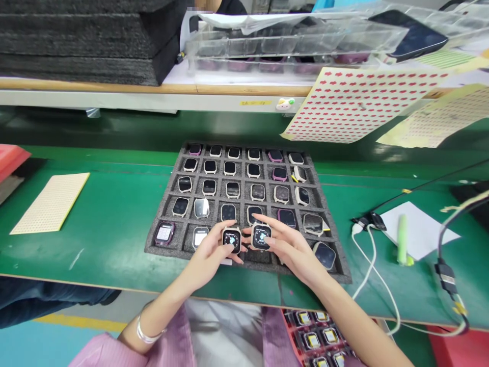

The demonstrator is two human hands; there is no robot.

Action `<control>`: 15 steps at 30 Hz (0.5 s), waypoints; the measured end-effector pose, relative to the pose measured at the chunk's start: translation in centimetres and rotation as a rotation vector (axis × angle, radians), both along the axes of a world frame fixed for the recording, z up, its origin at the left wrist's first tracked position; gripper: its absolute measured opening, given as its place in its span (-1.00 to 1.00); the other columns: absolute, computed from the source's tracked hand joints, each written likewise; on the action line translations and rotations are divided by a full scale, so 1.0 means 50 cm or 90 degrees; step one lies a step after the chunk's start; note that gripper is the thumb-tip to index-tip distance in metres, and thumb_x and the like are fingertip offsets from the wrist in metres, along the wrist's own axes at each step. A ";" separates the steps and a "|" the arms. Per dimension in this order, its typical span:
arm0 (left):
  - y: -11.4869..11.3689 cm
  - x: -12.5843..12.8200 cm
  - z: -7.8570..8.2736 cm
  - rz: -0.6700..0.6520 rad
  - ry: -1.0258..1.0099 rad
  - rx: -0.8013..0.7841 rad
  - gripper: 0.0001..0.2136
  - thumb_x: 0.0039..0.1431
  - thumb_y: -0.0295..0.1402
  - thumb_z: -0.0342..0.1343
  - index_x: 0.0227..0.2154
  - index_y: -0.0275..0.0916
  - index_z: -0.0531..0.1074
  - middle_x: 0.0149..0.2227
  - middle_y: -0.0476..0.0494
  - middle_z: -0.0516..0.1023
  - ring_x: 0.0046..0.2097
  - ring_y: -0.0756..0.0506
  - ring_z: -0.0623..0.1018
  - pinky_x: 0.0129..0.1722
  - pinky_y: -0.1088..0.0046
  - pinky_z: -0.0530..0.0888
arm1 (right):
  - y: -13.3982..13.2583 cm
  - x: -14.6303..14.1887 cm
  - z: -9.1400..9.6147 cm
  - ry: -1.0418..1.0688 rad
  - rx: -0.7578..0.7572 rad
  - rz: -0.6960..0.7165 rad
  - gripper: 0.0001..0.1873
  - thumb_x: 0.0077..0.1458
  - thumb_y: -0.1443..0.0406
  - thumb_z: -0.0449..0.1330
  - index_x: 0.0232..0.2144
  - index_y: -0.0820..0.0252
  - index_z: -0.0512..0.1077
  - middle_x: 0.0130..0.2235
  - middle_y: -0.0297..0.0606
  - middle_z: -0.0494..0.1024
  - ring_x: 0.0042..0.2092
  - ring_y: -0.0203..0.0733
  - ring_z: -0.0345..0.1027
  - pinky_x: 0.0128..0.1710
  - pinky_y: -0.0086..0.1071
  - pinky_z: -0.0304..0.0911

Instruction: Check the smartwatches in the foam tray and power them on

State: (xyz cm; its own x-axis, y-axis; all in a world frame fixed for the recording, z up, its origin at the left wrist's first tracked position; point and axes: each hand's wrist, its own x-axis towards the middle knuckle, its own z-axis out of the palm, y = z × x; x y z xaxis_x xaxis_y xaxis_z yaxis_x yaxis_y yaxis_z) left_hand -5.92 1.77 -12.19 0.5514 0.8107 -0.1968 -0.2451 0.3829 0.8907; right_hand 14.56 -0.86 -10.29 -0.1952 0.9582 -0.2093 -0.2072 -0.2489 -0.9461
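Observation:
My left hand (214, 248) is closed around a smartwatch body (232, 240) without a strap; its screen is lit with a dial, and my thumb lies on its lower edge. Close beside it, my right hand (284, 243) grips a second smartwatch body (261, 235), also lit, with the thumb at its right side. Both are held just above the front rows of a dark grey foam tray (244, 259). Strapless watches fill many of its compartments, mostly with dark screens. A purple-framed watch (164, 233) at the front left has a lit screen. My hands hide some front compartments.
A sticker sheet (49, 203) lies left on the green bench (114, 204). To the right are white cables (372, 255), paper (418, 224) and a green marker (402, 239). Above, a shelf holds black foam (76, 41) and clear plastic trays (290, 41); a red-dotted sheet (355, 104) hangs down.

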 end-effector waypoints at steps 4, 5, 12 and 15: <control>0.002 -0.001 -0.003 0.000 -0.014 -0.002 -0.61 0.17 -0.39 -0.01 0.08 -0.20 0.20 -0.14 -0.19 0.43 -0.13 -0.13 0.51 -0.19 0.26 0.52 | -0.001 -0.001 -0.004 -0.018 0.001 0.003 -0.46 0.11 0.25 0.22 0.14 0.10 0.27 0.00 -0.11 0.50 -0.04 0.00 0.43 0.02 -0.07 0.30; 0.002 0.000 -0.005 0.000 -0.017 -0.001 -0.61 0.17 -0.39 -0.01 0.08 -0.20 0.20 -0.14 -0.19 0.43 -0.13 -0.13 0.51 -0.20 0.26 0.52 | -0.002 -0.002 -0.003 -0.027 0.003 0.000 -0.47 0.12 0.24 0.22 0.14 0.09 0.27 -0.01 -0.12 0.51 -0.04 -0.02 0.44 0.02 -0.09 0.31; 0.005 0.003 -0.013 -0.006 -0.024 -0.001 -0.61 0.15 -0.38 0.01 0.07 -0.21 0.21 -0.16 -0.20 0.44 -0.16 -0.13 0.52 -0.22 0.26 0.53 | -0.004 -0.010 0.013 -0.108 0.034 -0.032 -0.52 0.11 0.23 0.23 0.09 0.11 0.36 -0.12 -0.19 0.57 -0.20 -0.11 0.48 -0.09 -0.22 0.39; 0.006 0.003 -0.012 -0.013 -0.021 0.002 -0.61 0.16 -0.35 0.02 0.07 -0.21 0.22 -0.16 -0.19 0.45 -0.16 -0.13 0.53 -0.21 0.26 0.53 | -0.005 -0.008 0.013 -0.135 0.033 -0.043 -0.53 0.12 0.23 0.24 0.09 0.12 0.36 -0.14 -0.19 0.58 -0.23 -0.12 0.48 -0.14 -0.25 0.41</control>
State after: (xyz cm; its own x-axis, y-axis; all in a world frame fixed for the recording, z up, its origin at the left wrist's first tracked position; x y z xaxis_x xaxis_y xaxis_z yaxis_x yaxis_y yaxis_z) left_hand -5.76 2.06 -12.80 0.5740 0.7996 -0.1763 -0.2660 0.3857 0.8835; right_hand 14.17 -1.11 -9.63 -0.0872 0.9780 -0.1896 -0.0174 -0.1918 -0.9813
